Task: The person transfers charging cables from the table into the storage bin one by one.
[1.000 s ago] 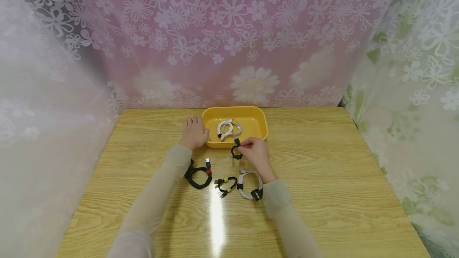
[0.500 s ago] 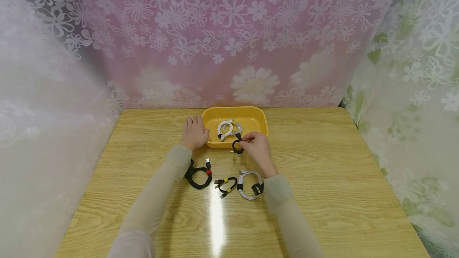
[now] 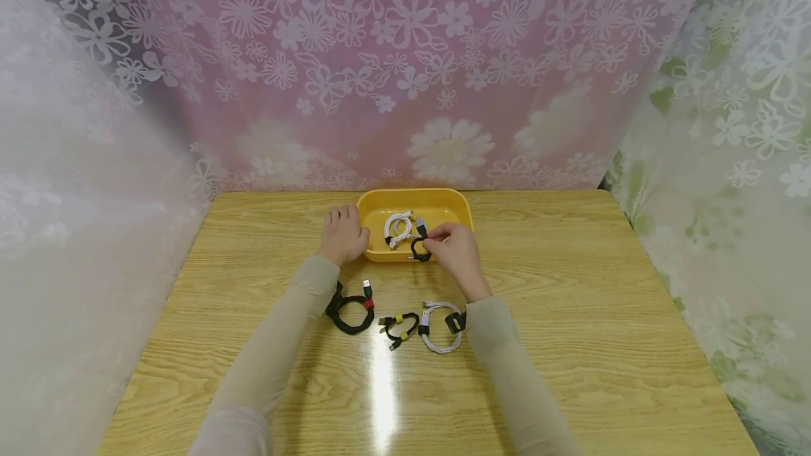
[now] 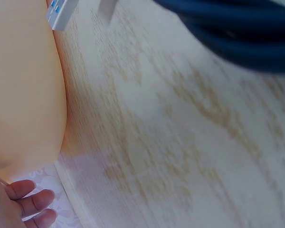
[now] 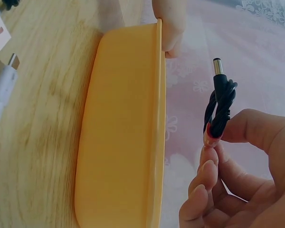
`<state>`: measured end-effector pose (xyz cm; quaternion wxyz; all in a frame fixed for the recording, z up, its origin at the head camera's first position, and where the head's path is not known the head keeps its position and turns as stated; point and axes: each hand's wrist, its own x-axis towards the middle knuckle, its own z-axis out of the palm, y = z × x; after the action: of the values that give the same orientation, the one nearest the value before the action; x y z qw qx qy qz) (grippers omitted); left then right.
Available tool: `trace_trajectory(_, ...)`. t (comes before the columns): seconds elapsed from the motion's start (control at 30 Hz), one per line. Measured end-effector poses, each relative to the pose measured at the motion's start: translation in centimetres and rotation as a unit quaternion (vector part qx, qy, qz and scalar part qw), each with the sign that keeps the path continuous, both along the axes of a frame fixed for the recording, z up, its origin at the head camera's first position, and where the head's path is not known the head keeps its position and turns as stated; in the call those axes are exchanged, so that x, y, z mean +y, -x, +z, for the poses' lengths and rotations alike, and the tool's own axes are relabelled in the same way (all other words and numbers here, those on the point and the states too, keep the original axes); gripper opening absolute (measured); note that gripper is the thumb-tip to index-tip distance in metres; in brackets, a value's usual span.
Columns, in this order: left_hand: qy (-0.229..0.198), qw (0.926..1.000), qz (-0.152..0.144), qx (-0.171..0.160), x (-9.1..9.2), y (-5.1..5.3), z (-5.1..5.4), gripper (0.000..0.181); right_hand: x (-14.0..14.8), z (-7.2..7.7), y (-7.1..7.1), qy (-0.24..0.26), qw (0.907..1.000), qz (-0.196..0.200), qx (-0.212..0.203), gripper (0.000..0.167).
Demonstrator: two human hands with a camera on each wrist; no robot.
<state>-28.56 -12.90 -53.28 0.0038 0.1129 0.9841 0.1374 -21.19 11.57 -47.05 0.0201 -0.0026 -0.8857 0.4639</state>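
Between thumb and fingertips the right hand [image 3: 457, 257] pinches a short black cable [image 3: 420, 250], held over the near edge of the yellow tray [image 3: 450, 256]. Its barrel plug points up in the right wrist view, where the right hand [image 5: 247, 175] holds the black cable [image 5: 222, 102] beside the orange-looking tray wall [image 5: 121, 123]. White coiled cables [image 3: 398, 229] lie inside the tray. At the tray's left end the left hand [image 3: 343, 234] rests against the rim; in the left wrist view some fingers [image 4: 35, 202] of it show at the lower left.
On the wooden table [image 3: 570, 287] nearer the person lie a coiled black cable [image 3: 353, 315] with a red tie, a small black cable [image 3: 401, 329] with yellow ties, and a white coiled cable [image 3: 441, 349] with black ties. Flowered curtains [image 3: 412, 90] hang around the table.
The right hand has moved forward and up, carrying the black cable from in front of the tray to over its near edge. The left hand has not moved.
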Motion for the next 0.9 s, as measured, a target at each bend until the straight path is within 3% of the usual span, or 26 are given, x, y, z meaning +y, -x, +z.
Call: trace_trajectory(0.9,-0.001,1.0000,0.002,-0.001,0.1,-0.1,0.1,0.032,-0.3,-0.9,3.8,-0.002,0.9988,-0.017,-0.045,0.015)
